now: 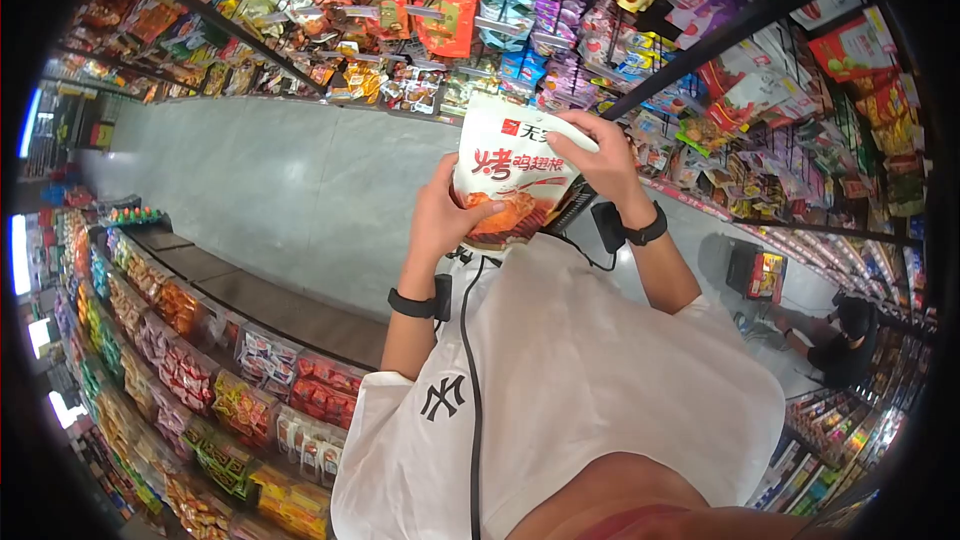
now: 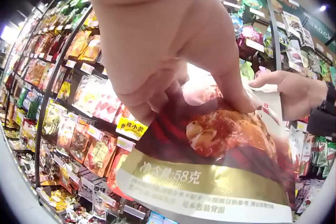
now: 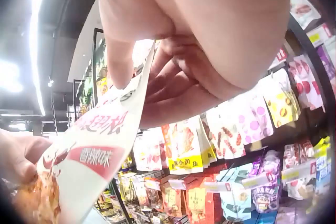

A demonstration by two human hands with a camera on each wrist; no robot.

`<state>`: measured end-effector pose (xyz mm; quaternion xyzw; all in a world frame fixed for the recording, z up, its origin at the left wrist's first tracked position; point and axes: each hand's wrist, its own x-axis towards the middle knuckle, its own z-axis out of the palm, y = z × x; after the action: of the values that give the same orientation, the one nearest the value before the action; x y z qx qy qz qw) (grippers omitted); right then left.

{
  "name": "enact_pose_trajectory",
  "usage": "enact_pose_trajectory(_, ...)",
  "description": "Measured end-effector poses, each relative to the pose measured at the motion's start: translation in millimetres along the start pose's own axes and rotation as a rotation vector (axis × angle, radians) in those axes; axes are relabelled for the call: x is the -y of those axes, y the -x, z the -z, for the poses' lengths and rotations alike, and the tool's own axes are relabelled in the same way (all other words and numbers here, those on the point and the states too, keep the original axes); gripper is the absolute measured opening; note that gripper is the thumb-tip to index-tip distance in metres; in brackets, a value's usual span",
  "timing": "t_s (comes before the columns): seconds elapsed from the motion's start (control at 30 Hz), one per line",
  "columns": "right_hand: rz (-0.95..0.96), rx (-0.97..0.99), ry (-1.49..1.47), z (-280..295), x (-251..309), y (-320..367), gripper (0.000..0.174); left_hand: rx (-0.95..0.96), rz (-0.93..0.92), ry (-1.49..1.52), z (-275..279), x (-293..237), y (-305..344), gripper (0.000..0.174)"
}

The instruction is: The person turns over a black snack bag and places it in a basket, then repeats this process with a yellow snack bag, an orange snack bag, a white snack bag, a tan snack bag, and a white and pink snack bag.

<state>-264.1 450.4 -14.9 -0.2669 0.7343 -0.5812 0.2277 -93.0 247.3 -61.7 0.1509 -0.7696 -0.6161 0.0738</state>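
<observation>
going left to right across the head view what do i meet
Lower-left snack packets, left hand, pouch with red and black characters, right hand, person in dark clothing.

A black monogram (image 1: 444, 398) marks the white shirt (image 1: 610, 360).

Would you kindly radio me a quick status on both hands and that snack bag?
Left hand grips snack bag at lower left. Right hand pinches it at upper right. Printed side faces head camera. Nothing seen blocking it.
</observation>
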Motion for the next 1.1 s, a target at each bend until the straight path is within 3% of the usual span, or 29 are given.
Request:
enact_pose_trajectory(0.13,0.111,-0.046,0.207,18,-12,5,0.026,0.052,0.093,-0.131,-17,-6,-7,0.068)
enact_pose_trajectory(0.2,0.057,-0.054,0.105,30,-26,3,0.027,0.055,0.112,-0.133,-32,6,-3,0.066)
enact_pose_trajectory(0.23,0.048,-0.079,0.050,38,-36,2,0.027,0.003,-0.066,-0.185,-40,12,-2,0.066)
enact_pose_trajectory(0.33,0.029,-0.163,-0.081,62,-60,-7,0.028,-0.075,-0.030,-0.346,-55,36,10,0.069)
enact_pose_trajectory(0.37,0.005,-0.192,-0.137,66,-72,-12,0.028,-0.086,-0.017,-0.383,-59,44,16,0.058)
enact_pose_trajectory(0.5,-0.124,-0.164,-0.063,73,-180,-25,0.028,-0.054,0.215,-0.352,-83,48,45,0.035)
enact_pose_trajectory(0.6,-0.408,-0.077,-0.384,47,-284,-13,0.032,-0.068,0.374,-0.293,-112,63,73,0.027)
enact_pose_trajectory(0.7,-0.468,0.012,0.099,19,-405,11,0.033,-0.082,0.494,-0.293,-143,71,106,0.026)
enact_pose_trajectory(0.8,-0.587,0.037,0.373,14,-434,26,0.034,-0.018,0.627,-0.256,-163,90,141,0.026)
enact_pose_trajectory(0.87,-0.680,-0.003,0.352,-1,-501,43,0.033,-0.030,0.747,-0.220,-173,85,145,0.026)
enact_pose_trajectory(1.1,-0.838,-0.069,0.318,-46,-583,76,0.030,-0.019,0.884,-0.183,-181,91,180,0.024)
